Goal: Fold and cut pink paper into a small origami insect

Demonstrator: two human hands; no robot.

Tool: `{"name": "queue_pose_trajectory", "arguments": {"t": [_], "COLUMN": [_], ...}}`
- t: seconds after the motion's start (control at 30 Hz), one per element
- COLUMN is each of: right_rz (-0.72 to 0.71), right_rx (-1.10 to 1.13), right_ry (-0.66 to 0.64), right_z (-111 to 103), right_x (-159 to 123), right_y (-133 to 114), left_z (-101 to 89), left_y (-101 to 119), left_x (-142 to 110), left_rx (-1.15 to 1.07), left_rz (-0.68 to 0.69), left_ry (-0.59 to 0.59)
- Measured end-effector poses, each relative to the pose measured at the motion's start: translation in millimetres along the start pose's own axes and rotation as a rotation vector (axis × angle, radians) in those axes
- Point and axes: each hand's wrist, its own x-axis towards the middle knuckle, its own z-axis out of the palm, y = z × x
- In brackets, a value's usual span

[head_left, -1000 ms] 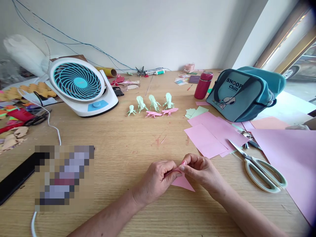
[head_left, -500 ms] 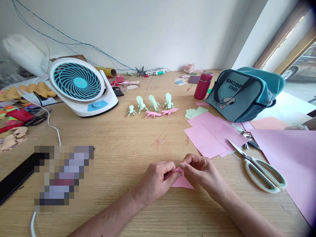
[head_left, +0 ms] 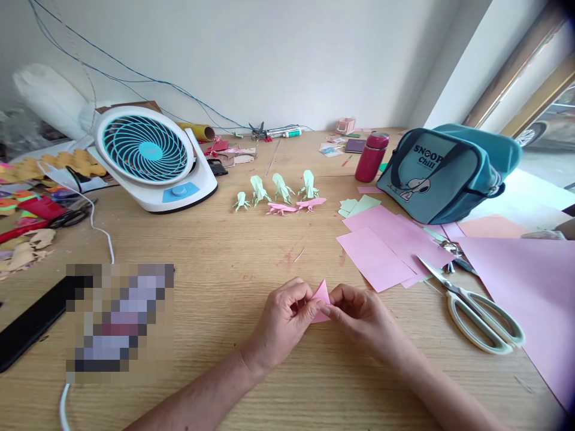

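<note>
A small folded piece of pink paper (head_left: 321,293) is pinched between my two hands, just above the table's front part, one pointed corner sticking up. My left hand (head_left: 287,317) grips its left side, the thumb pressed on the front face. On the right edge, my right hand (head_left: 359,311) closes thumb and fingers on the same paper, its thumb tip close to the left thumb. The fingers hide part of the folds. Beyond the hands stand several pale green folded paper figures (head_left: 283,188), with two pink folded paper figures (head_left: 281,209) in front of them.
Pink paper sheets (head_left: 381,254) and open scissors (head_left: 480,317) lie to the right. Behind them stand a red flask (head_left: 371,157) and a teal bag (head_left: 431,173). A white and blue fan (head_left: 179,191) is at the left, near a black strip-like object (head_left: 40,320) and a white cable (head_left: 108,239).
The pink paper has been turned and folded smaller; its corner now points up, where before a flap spread out below the hands. My right hand has moved slightly down. The view shifted a little.
</note>
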Motion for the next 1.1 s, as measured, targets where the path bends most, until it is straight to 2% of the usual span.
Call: {"name": "queue_pose_trajectory", "arguments": {"t": [0.13,0.43,0.6,0.77,0.9,1.1], "right_rz": [-0.018,-0.026,-0.059,-0.072,-0.111,-0.083], "right_rx": [-0.044,-0.054,-0.04,-0.122,-0.165,-0.213], "right_ry": [0.025,0.033,0.036,0.044,0.064,0.073], "right_z": [1,3,5,5,7,11], "right_x": [0,-2,-3,-3,-4,-5], "right_y": [3,0,-1,-4,-5,-6], "left_z": [0.7,1.8,2.7,3.4,4.5,4.3], "left_y": [0,-1,3,10,11,8], "left_x": [1,1,1,1,0,-1], "left_rx": [-0.079,-0.315,-0.372,-0.545,-0.574,-0.578], "left_rz": [-0.04,-0.172,-0.224,-0.356,-0.353,-0.34], "left_ry": [0.048,-0.001,-0.02,-0.033,-0.01,-0.096]}}
